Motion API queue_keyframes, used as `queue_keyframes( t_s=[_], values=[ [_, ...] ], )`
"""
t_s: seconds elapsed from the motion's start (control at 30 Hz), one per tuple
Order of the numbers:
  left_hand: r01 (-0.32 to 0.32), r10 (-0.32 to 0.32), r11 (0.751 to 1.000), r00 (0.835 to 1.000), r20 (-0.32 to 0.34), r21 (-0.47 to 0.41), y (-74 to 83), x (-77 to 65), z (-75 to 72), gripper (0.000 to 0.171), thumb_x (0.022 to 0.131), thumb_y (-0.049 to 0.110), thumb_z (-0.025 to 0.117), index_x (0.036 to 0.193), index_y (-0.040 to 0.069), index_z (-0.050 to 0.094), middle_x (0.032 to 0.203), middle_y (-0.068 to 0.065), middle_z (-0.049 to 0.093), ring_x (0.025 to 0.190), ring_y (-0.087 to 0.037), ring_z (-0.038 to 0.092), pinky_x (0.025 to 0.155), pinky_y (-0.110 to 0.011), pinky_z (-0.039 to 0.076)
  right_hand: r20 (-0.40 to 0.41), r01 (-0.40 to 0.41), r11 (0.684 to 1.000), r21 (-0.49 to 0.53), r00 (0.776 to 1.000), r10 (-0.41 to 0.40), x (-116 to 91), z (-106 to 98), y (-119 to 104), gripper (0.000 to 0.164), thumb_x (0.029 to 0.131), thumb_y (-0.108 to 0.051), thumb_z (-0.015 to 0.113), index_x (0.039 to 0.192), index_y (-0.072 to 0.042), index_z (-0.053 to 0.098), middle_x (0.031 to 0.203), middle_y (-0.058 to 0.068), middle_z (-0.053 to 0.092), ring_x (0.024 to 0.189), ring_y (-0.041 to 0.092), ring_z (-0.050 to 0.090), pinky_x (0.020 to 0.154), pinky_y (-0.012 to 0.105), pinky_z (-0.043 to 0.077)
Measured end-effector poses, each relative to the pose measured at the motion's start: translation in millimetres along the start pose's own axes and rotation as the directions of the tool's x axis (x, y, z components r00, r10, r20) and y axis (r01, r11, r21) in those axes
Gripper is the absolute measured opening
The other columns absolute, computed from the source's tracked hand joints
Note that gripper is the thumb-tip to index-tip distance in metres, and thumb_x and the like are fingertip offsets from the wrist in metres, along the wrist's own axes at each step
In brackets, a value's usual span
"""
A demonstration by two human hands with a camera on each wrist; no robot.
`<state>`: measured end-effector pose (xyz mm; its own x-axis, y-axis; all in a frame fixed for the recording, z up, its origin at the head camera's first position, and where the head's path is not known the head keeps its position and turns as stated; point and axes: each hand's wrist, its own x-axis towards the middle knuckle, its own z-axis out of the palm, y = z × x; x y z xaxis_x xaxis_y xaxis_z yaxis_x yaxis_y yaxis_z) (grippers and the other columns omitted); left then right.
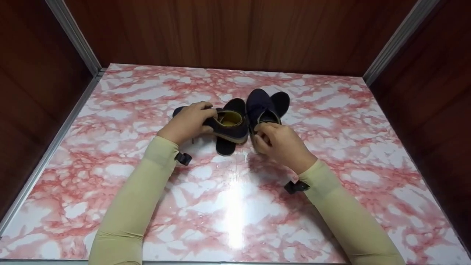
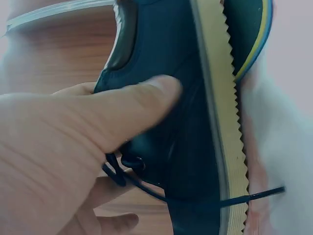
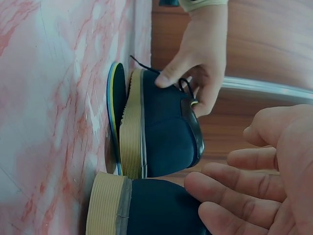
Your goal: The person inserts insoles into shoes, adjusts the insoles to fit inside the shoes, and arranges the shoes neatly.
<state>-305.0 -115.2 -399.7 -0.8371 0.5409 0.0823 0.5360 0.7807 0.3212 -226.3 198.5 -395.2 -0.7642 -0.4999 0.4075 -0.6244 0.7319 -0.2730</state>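
A dark blue lace-up shoe [image 1: 230, 134] with a ribbed cream sole lies across a dark insole [image 1: 225, 147], its toe to the left in the head view. My left hand [image 1: 189, 121] grips it over the laced part, thumb [image 2: 156, 93] on the near side. A loose lace [image 2: 190, 200] hangs past the sole. Its mate, another dark blue shoe [image 1: 257, 103], stands to the right with its toe pointing away. At its heel opening is my right hand [image 1: 283, 145], fingers [image 3: 234, 181] loosely bent and close to the heel; firm contact is unclear.
A second dark insole [image 1: 281, 103] shows beside the right shoe, partly hidden by it. The red-and-white marbled table [image 1: 235, 206] is bounded by brown wood-grain panels [image 1: 228, 33] at the back and sides.
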Motion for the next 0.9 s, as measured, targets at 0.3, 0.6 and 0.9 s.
queue_keyframes(
  t_s=[0.3,0.6,0.9],
  values=[
    [-0.034,0.037,0.997,0.998,-0.056,0.064,6.2,-3.5,-10.4,0.023,0.101,0.032,0.081,0.108,0.012,0.072,0.132,-0.006,0.071,0.110,-0.029,0.073,0.099,-0.048,0.059,-0.007,0.013,1.000,-0.006,1.000,-0.013,0.9,-0.4,0.4,0.022,0.107,-0.022,0.070,0.120,-0.005,0.076,0.110,0.014,0.080,0.082,0.024,0.079,0.076,0.042,0.066],
    [-0.054,0.054,0.998,0.999,0.005,-0.045,0.4,-0.7,0.3,0.035,0.096,0.032,0.087,0.127,0.022,0.076,0.154,-0.010,0.063,0.139,-0.032,0.064,0.118,-0.050,0.052,0.008,0.008,0.999,-0.034,1.000,-0.008,0.2,1.9,0.2,0.022,0.107,-0.025,0.070,0.118,-0.007,0.077,0.105,0.010,0.081,0.080,0.021,0.078,0.075,0.040,0.066],
    [-0.107,0.110,0.987,0.994,0.020,-0.118,-4.2,4.2,7.1,0.021,0.094,0.022,0.089,0.103,0.017,0.071,0.159,-0.012,0.063,0.150,-0.032,0.058,0.125,-0.049,0.047,0.006,0.027,0.998,-0.065,1.000,-0.027,-1.1,1.0,-0.2,0.018,0.107,-0.025,0.070,0.113,-0.009,0.077,0.101,0.006,0.081,0.077,0.021,0.076,0.073,0.042,0.065]
  ],
)
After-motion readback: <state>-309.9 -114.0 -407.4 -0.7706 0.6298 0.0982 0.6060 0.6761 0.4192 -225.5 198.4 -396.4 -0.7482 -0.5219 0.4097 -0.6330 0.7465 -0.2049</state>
